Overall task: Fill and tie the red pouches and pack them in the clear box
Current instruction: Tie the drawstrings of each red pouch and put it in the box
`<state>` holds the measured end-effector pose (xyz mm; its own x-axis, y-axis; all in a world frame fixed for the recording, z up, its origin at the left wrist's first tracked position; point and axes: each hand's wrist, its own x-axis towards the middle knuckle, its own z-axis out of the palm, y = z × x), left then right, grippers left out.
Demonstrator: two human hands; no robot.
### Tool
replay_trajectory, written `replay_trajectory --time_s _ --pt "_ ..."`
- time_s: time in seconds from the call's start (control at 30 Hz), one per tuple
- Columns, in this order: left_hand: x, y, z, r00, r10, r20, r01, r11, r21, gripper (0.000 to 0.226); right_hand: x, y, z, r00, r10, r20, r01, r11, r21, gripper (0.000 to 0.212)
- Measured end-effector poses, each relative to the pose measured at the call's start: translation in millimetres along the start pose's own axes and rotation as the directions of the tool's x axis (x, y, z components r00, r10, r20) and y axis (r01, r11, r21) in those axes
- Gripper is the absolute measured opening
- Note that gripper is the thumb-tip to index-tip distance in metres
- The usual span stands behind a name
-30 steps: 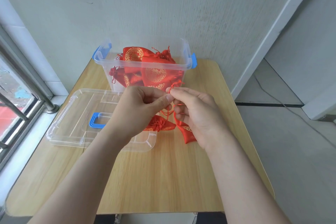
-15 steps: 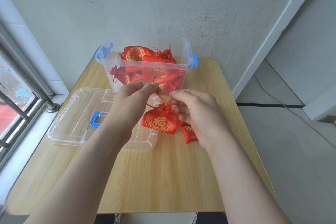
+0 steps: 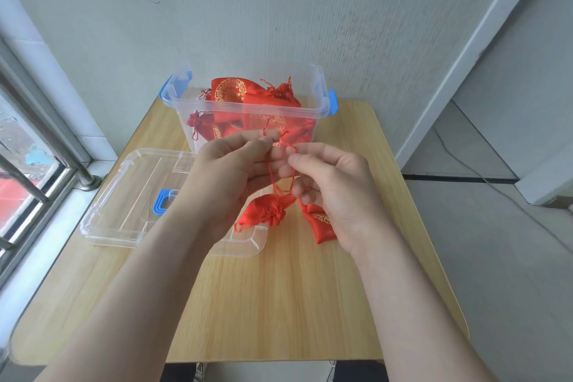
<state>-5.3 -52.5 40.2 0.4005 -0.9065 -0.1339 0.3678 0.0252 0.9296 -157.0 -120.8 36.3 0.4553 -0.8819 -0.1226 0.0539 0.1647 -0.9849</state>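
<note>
Setting: a pale wall and a barred window on the left frame the wooden counter [image 3: 279,304]. The clear box [image 3: 279,112] stands open at its far edge, and its lid [image 3: 124,189] lies flat at near left.
Box contents: several packed pouches [image 3: 231,91] are piled up to about the rim.
Left hand [image 3: 229,177]: the fingers [image 3: 248,141] are pressed together, pinching one strand of the drawstring [image 3: 273,177] up high.
Right hand [image 3: 335,189]: thumb and forefinger pinch the other strand just beside the left fingertips. The remaining fingers [image 3: 313,150] are loosely curled.
Red pouch [image 3: 269,211]: it hangs by its strands below and between the two hands, neck gathered shut, over the lid's near right corner. I cannot tell whether it touches the lid.
Spare pouch [image 3: 322,223]: it lies on the counter under the right hand, partly hidden.
Step, as I judge it: crossing the strands to form the knot. Packing is not yet done for this pouch.
Risk: the strands are thin and slick-looking, so a light pinch could let one slip and drop the pouch.
Risk: uneven pulling might cinch the knot away from the neck, leaving the mouth loose enough to spill its filling.
Risk: a strand could also snag on a curled finger.
</note>
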Motion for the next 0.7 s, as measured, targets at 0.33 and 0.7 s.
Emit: replay_trajectory --time_s 0.33,0.7 --pt "-2.8 -0.3 1.4 0.996 -0.064 0.054 0.059 0.995 0.083 0.016 -0.3 1.1 1.3 0.994 -0.113 0.004 0.113 0.992 -0.059 0.013" --pt "-4.4 0.1 1.7 0.995 -0.06 0.082 0.046 0.987 0.154 0.015 0.9 3.6 -2.6 0.986 -0.163 -0.042 0.152 0.97 -0.192 0.012"
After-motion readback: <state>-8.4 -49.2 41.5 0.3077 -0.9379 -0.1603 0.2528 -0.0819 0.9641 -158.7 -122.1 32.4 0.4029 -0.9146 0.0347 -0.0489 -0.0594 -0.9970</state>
